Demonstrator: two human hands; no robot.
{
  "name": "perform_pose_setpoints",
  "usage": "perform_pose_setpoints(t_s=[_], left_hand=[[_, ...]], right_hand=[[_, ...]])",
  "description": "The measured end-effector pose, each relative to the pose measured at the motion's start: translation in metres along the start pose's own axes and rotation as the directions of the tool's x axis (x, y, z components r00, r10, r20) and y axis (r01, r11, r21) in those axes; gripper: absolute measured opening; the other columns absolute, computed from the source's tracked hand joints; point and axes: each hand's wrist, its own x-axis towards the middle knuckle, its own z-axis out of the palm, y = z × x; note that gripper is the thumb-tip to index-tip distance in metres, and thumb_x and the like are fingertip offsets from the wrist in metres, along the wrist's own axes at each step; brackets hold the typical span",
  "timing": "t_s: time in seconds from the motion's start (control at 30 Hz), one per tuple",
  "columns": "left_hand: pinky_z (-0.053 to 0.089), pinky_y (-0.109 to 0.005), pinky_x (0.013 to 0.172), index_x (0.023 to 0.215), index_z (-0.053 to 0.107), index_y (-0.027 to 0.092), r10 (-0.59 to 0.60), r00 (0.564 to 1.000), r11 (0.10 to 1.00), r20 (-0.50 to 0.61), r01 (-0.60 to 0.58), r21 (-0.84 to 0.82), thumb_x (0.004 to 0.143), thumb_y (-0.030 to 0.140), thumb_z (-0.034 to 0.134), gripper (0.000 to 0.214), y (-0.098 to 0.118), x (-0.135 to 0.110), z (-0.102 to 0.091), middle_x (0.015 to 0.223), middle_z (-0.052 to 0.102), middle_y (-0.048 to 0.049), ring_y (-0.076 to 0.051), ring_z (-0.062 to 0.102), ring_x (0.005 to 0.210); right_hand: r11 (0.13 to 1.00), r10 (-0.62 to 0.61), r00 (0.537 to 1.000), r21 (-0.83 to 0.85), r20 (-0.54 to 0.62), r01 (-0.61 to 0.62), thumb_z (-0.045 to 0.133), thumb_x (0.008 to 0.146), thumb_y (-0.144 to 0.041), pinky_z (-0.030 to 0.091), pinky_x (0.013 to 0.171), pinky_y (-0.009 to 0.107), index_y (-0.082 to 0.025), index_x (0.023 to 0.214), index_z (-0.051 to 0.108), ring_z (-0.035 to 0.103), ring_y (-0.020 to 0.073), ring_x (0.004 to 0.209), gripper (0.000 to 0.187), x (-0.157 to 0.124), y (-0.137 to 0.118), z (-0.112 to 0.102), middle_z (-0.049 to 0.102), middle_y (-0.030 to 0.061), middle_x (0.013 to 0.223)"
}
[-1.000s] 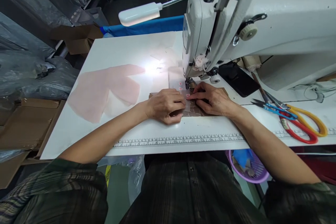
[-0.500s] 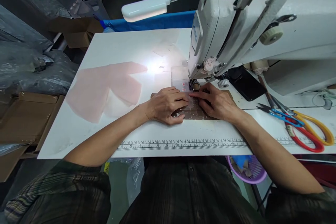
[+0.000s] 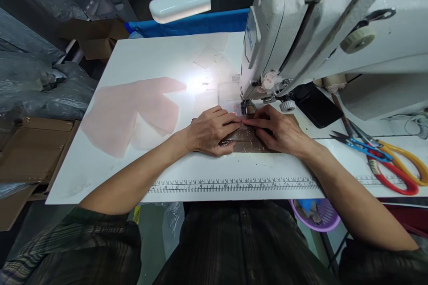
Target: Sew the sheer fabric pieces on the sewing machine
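Under the needle of the white sewing machine (image 3: 265,26), a thin sheer fabric (image 3: 244,136) lies over a brown patch on the table. My left hand (image 3: 214,131) rests on its left side, fingers bent and fingertips gripping it just in front of the presser foot (image 3: 246,108). From the right, my right hand (image 3: 279,129) pinches the fabric's edge, its index fingertip almost meeting my left fingers. The fingers hide part of the fabric. Behind the hands, a clear plate (image 3: 227,106) with small red marks sits left of the foot.
Pale pink cut fabric pieces (image 3: 123,102) lie at left on the white table (image 3: 110,178). A lit lamp (image 3: 182,4) hangs above. A phone (image 3: 319,107), blue thread snips (image 3: 368,149) and scissors (image 3: 401,176) are at right. A printed ruler (image 3: 234,185) runs along the front edge.
The view has shifted slightly. Both hands stay close to the presser foot, and the red marks behind them are now more covered. The fabric appears to have moved a little.
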Motion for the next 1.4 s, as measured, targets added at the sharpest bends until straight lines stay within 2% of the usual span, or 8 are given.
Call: perform_pose_setpoints(t_s=[0.3,0.57,0.7,0.83,0.97,1.17,1.3,1.4], left_hand=[[0.051,-0.042,0.089,0.121,0.067,0.009,-0.056,0.996,0.998,0.064,0.056,0.006,0.090,0.038,0.055,0.043,0.000,0.002,-0.003,0.127,0.068,-0.0153,-0.027,0.067,0.102],[0.049,-0.045,0.092,0.125,0.064,0.008,-0.082,0.991,0.997,0.104,0.081,0.018,0.089,0.038,0.057,0.048,-0.002,0.006,-0.005,0.133,0.064,-0.0190,-0.031,0.065,0.106],[0.049,-0.045,0.095,0.128,0.063,0.006,-0.093,0.989,0.995,0.116,0.090,0.032,0.090,0.041,0.056,0.052,-0.004,0.006,-0.005,0.136,0.062,-0.0195,-0.032,0.064,0.111],[0.048,-0.046,0.095,0.131,0.061,0.004,-0.098,0.988,0.995,0.123,0.093,0.047,0.091,0.044,0.055,0.057,-0.007,0.007,-0.003,0.138,0.060,-0.0212,-0.033,0.063,0.113],[0.047,-0.047,0.095,0.133,0.059,0.006,-0.095,0.987,0.995,0.130,0.088,0.052,0.092,0.046,0.054,0.058,-0.011,0.007,-0.002,0.138,0.060,-0.0209,-0.034,0.062,0.112],[0.045,-0.046,0.094,0.135,0.057,0.008,-0.111,0.987,0.992,0.114,0.104,0.065,0.093,0.052,0.052,0.061,-0.016,0.006,0.001,0.138,0.059,-0.0190,-0.032,0.062,0.110],[0.044,-0.046,0.095,0.137,0.054,0.009,-0.132,0.984,0.990,0.119,0.125,0.061,0.093,0.054,0.051,0.062,-0.016,0.007,0.002,0.139,0.058,-0.0195,-0.032,0.060,0.112],[0.043,-0.047,0.096,0.138,0.053,0.011,-0.152,0.980,0.988,0.126,0.145,0.060,0.093,0.053,0.052,0.062,-0.015,0.007,0.002,0.141,0.057,-0.0192,-0.033,0.059,0.115]], right_hand=[[1.000,-0.023,1.000,0.014,-0.006,0.023,0.051,0.094,-0.022,0.056,0.072,0.035,-0.026,0.126,0.074,0.064,0.0209,0.082,0.039,0.000,0.001,0.001,0.064,0.0123,0.107],[0.999,0.010,0.999,-0.046,0.052,-0.008,0.049,0.095,-0.023,0.055,0.074,0.036,-0.026,0.129,0.072,0.063,0.0218,0.083,0.041,0.000,0.002,0.001,0.064,0.0133,0.107],[1.000,-0.005,0.999,0.016,0.053,0.004,0.047,0.096,-0.023,0.056,0.078,0.037,-0.022,0.130,0.071,0.065,0.0226,0.087,0.042,0.001,0.001,-0.003,0.067,0.0137,0.105],[0.986,0.077,0.993,0.144,0.086,-0.089,0.047,0.096,-0.026,0.056,0.083,0.038,-0.020,0.129,0.071,0.068,0.0232,0.092,0.041,0.005,-0.001,-0.017,0.070,0.0127,0.108],[0.932,0.188,0.968,0.281,0.169,-0.230,0.051,0.095,-0.030,0.057,0.081,0.036,-0.023,0.128,0.071,0.070,0.0236,0.093,0.039,0.006,0.001,-0.033,0.075,0.0060,0.102],[0.825,0.299,0.922,0.418,0.247,-0.380,0.055,0.096,-0.046,0.057,0.070,0.033,-0.022,0.103,0.077,0.071,0.0231,0.083,0.033,0.007,0.019,-0.028,0.076,0.0046,0.086],[0.817,0.375,0.918,0.422,0.131,-0.394,0.046,0.099,-0.056,0.057,0.073,0.038,-0.021,0.085,0.074,0.069,0.0227,0.076,0.047,0.012,0.026,-0.018,0.074,0.0073,0.081],[0.848,0.308,0.944,0.416,0.120,-0.329,0.047,0.098,-0.059,0.057,0.077,0.038,-0.020,0.100,0.074,0.070,0.0246,0.087,0.047,0.011,0.022,-0.017,0.075,0.0093,0.095]])
